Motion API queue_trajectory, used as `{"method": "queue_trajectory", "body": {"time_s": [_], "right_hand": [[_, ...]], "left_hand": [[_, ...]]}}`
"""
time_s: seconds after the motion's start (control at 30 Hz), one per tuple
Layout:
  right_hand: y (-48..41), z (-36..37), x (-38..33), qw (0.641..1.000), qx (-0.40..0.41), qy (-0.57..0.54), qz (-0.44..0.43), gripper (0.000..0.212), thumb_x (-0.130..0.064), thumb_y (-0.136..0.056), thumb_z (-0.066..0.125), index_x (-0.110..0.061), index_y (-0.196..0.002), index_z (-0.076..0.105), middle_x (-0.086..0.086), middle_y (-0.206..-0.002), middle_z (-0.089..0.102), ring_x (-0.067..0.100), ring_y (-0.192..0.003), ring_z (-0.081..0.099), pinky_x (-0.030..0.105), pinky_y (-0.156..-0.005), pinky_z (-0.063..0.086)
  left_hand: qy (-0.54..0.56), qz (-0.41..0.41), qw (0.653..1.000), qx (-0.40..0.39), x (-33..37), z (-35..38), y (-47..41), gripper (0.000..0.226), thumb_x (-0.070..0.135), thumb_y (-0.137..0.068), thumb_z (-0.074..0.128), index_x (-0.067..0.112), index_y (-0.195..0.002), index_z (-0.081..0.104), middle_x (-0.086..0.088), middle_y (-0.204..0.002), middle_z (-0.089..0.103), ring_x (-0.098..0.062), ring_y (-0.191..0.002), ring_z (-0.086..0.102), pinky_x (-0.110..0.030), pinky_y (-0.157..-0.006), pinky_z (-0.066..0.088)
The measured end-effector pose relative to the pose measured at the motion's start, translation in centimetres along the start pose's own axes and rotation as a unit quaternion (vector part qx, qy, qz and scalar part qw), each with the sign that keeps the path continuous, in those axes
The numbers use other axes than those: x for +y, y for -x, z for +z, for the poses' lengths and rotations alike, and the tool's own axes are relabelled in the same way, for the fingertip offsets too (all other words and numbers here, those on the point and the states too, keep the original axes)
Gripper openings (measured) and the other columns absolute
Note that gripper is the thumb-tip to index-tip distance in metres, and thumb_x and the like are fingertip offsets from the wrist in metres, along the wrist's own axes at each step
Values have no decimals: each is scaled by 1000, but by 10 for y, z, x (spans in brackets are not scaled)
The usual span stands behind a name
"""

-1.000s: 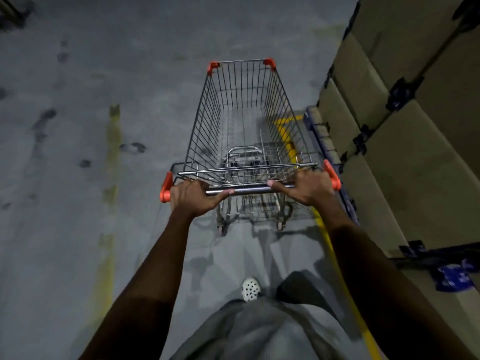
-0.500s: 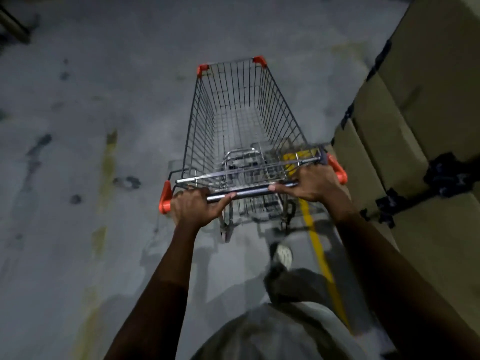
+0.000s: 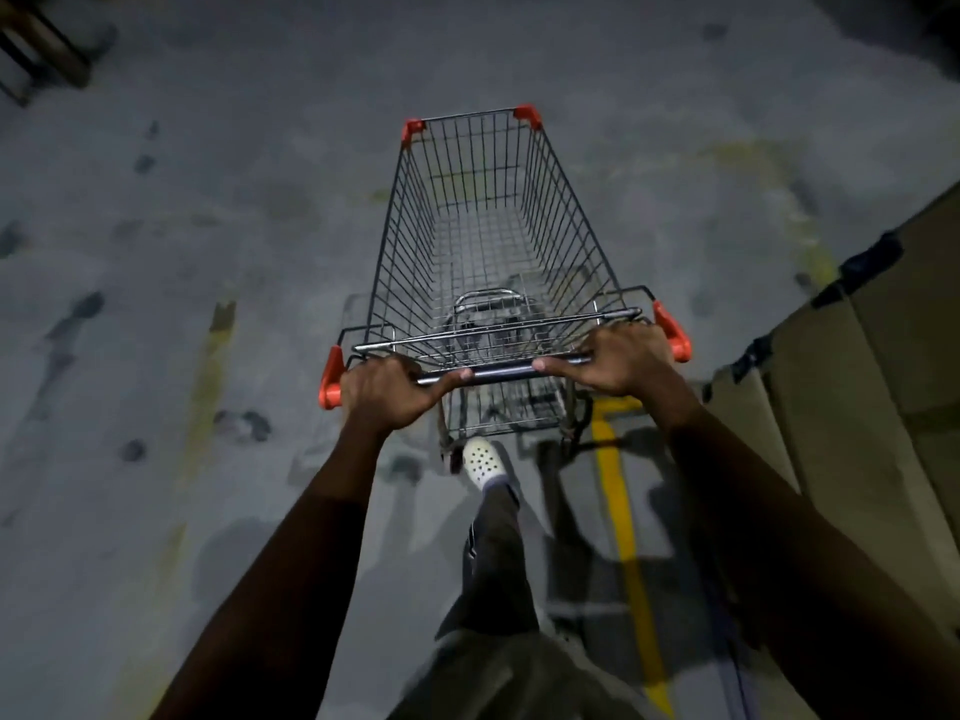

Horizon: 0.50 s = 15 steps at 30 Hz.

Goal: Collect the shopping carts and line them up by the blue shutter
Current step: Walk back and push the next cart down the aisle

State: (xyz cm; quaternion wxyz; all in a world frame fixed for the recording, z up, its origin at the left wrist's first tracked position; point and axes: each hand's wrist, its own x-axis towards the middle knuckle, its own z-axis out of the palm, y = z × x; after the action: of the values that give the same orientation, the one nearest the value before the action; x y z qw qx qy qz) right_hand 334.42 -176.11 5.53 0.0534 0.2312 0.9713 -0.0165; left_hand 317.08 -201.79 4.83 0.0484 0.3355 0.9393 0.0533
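Wire mesh on a tube frame makes the shopping cart [image 3: 410, 252] a stiff thing, and its basket holds nothing, so I judge it light for its bulk and quick to roll on its casters. It stands on the concrete floor [image 3: 156, 304] directly ahead of my grips, nose pointing away from me. My left grip [image 3: 387, 394] is clenched round the handle bar [image 3: 501, 374] just inside the left orange end cap [image 3: 330, 379]. My right grip [image 3: 623, 361] is clenched round the same bar just inside the right orange end cap [image 3: 672, 335]. Both thumbs lie along the bare metal between them.

That wide hold is the place to take it. The bar is smooth round metal, likely a little slippery, and grips set far apart give leverage to steer. An empty cart should swing its nose readily, so I expect small uneven pushes to turn it.

Stacked cardboard boxes [image 3: 857, 381] rise close to the right of my right grip, and a yellow line [image 3: 618, 511] runs on the floor below it. Drifting that way could clip the boxes. One foot in a white shoe [image 3: 483, 462] is just under the bar, near the rear wheels. No blue shutter shows from here.
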Motion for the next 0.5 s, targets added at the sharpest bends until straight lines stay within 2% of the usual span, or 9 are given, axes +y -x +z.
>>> {"method": "queue_trajectory", "body": {"time_s": [0.17, 0.23, 0.3, 0.33, 0.4, 0.5], "right_hand": [[-136, -23, 30, 1000, -10, 6, -20, 109, -110, -62, 10, -34, -93, 81, 4, -93, 77, 26, -100, 72, 32, -84, 49], [-187, -39, 40, 999, -41, -6, -19, 97, -108, -66, 19, -30, -75, 76, 5, -94, 77, 27, -101, 72, 33, -87, 49], [-236, -48, 51, 997, -66, -34, -11, 84, -104, -71, 28, -26, -52, 54, 8, -90, 77, 27, -98, 72, 34, -87, 49], [-260, -49, 58, 997, -66, -36, -3, 87, -105, -70, 27, -24, -51, 53, 8, -88, 76, 27, -96, 72, 35, -86, 48], [-307, -48, 72, 998, -54, -9, 17, 104, -110, -63, 18, -19, -57, 66, 5, -78, 74, 26, -90, 73, 35, -85, 49], [-370, -49, 93, 998, -58, 10, 19, 109, -111, -62, 14, -15, -53, 65, -3, -55, 55, 24, -78, 72, 34, -83, 53]], "left_hand": [[-25, 1, 999, 36, -1, 0, -144, 102, 109, -62, 19, 22, -65, 73, -1, -71, 71, -26, -81, 71, -31, -76, 52], [-28, 6, 999, 26, -1, -5, -200, 106, 110, -60, 16, 22, -69, 76, -3, -70, 71, -26, -81, 72, -31, -75, 52], [-21, 13, 1000, 0, 3, -12, -251, 106, 109, -61, 15, 21, -67, 73, -2, -68, 69, -24, -78, 70, -30, -75, 51], [-16, 17, 1000, -9, 5, -16, -275, 104, 109, -61, 16, 21, -65, 71, -1, -67, 68, -23, -76, 69, -30, -75, 51], [-3, 19, 1000, -19, 8, -22, -323, 100, 108, -63, 20, 20, -61, 66, 2, -63, 64, -22, -73, 67, -30, -74, 50], [-2, 25, 999, -34, 13, -28, -391, 98, 107, -66, 21, 17, -55, 60, 6, -57, 59, -19, -66, 62, -29, -70, 49]]}}
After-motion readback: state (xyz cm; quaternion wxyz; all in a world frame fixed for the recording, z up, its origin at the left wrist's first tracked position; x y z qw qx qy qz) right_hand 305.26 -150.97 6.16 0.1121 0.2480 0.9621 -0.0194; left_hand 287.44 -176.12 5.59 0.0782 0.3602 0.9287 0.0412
